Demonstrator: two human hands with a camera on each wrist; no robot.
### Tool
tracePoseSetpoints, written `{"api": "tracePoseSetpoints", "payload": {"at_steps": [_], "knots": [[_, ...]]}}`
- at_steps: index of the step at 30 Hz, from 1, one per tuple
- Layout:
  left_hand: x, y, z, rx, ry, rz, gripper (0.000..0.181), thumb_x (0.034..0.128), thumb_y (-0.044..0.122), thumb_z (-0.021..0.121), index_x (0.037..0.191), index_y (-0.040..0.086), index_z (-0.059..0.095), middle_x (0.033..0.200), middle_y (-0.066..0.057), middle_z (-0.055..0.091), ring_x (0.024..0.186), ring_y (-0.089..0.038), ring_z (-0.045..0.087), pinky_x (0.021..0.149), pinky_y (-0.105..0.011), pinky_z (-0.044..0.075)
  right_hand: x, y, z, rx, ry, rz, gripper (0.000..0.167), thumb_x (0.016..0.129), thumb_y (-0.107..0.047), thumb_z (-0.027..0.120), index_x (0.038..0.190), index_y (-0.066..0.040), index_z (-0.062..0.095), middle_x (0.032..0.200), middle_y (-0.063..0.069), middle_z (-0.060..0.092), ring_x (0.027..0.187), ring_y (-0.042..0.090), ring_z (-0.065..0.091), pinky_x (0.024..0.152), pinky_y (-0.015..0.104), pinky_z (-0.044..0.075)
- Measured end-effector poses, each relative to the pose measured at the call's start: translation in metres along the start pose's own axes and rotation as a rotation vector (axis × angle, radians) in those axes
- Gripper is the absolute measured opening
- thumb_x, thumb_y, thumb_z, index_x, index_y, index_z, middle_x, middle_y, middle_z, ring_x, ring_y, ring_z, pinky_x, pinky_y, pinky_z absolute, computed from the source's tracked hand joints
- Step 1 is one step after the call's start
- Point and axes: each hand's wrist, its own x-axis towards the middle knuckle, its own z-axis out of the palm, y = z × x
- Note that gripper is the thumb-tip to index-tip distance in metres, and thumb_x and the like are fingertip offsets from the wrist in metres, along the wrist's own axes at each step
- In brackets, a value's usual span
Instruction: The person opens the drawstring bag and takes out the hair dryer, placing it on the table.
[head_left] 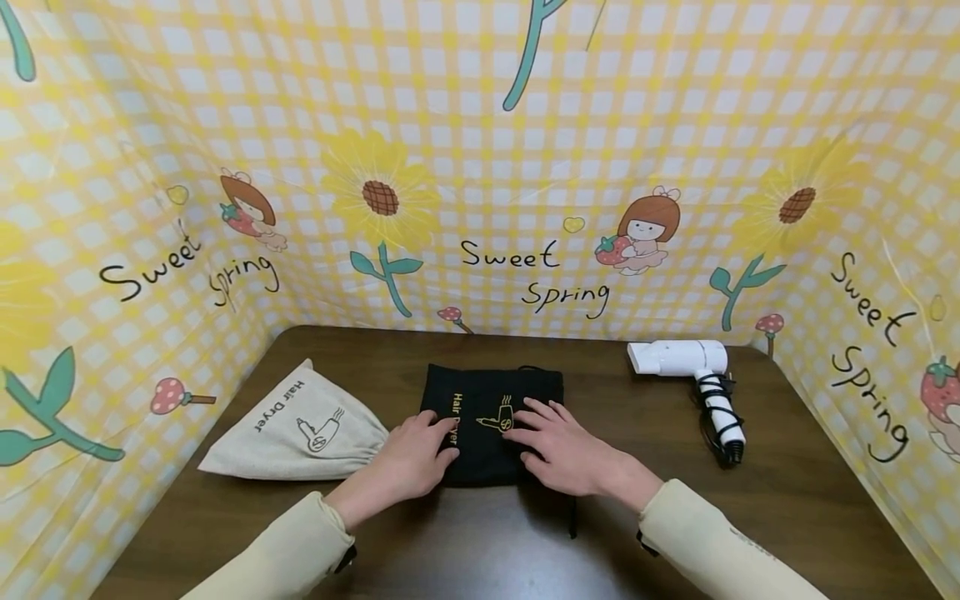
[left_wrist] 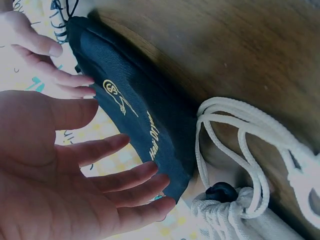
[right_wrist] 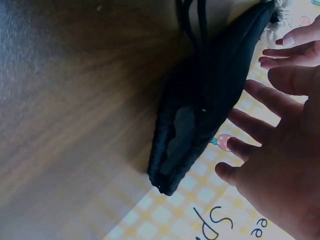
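Nearest the camera are two pale sleeves (head_left: 723, 546), both cut off by the lower frame edge. From them the left hand (head_left: 412, 454) and right hand (head_left: 566, 450) reach to opposite sides of a black bag (head_left: 487, 462), which lies at the middle of the table. Fingers of both hands are extended and spread wide; in the head view their tips overlap the bag's face, though firmness of contact cannot be told.

The table (head_left: 600, 392) is dark brown wood grain with a sheen near the front. Yellow-and-white checked cloth (head_left: 480, 167) hangs at the back and both sides, printed with sunflowers, strawberries, figures and "Sweet Spring".

The black bag bears a yellow hair dryer drawing and lettering. Its mouth faces the right-hand side and gapes slightly, showing a grey patch; contents cannot be identified. A black cord (head_left: 573, 518) trails at its near right corner. Left of it lies a beige bag (head_left: 277, 433), printed "Hair Dryer", its mouth gathered on a white cord (left_wrist: 255, 120) with a black toggle (left_wrist: 221, 192); contents not visible. At the back right lies a white hair dryer (head_left: 678, 358), black cable wound round its handle.

Fingers of the left hand cover part of the black bag's lettering. The table's front edge is out of frame.
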Motion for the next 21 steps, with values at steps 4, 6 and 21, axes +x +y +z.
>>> {"api": "tracePoseSetpoints", "payload": {"at_steps": [4,6,21], "knots": [[0.001,0.0,0.0,0.002,-0.005,-0.005,0.043,0.1022,0.022,0.07,0.14,0.002,0.064,0.135,-0.027,0.059,0.124,-0.047,0.058,0.103,-0.06,0.047,0.004,0.003,0.005,0.001,-0.04,0.022,0.041,0.108,-0.017,0.054,0.148,-0.01,0.06,0.16,0.02,0.043,0.157,0.043,0.019,0.121,0.069,0.015],[0.001,0.0,0.001,0.0,-0.019,-0.011,0.044,0.1029,0.023,0.069,0.141,0.003,0.063,0.137,-0.027,0.058,0.126,-0.046,0.057,0.105,-0.06,0.046,0.005,0.003,0.007,-0.002,-0.055,0.032,0.042,0.108,-0.017,0.054,0.148,-0.01,0.06,0.161,0.021,0.041,0.157,0.043,0.019,0.121,0.068,0.016],[0.001,0.004,0.0,0.001,-0.046,-0.015,0.044,0.1029,0.024,0.069,0.141,0.002,0.063,0.136,-0.025,0.059,0.125,-0.044,0.058,0.105,-0.059,0.047,0.012,0.0,0.013,-0.049,-0.095,0.07,0.043,0.108,-0.021,0.054,0.149,-0.01,0.059,0.161,0.018,0.044,0.154,0.04,0.028,0.121,0.066,0.018]]}}
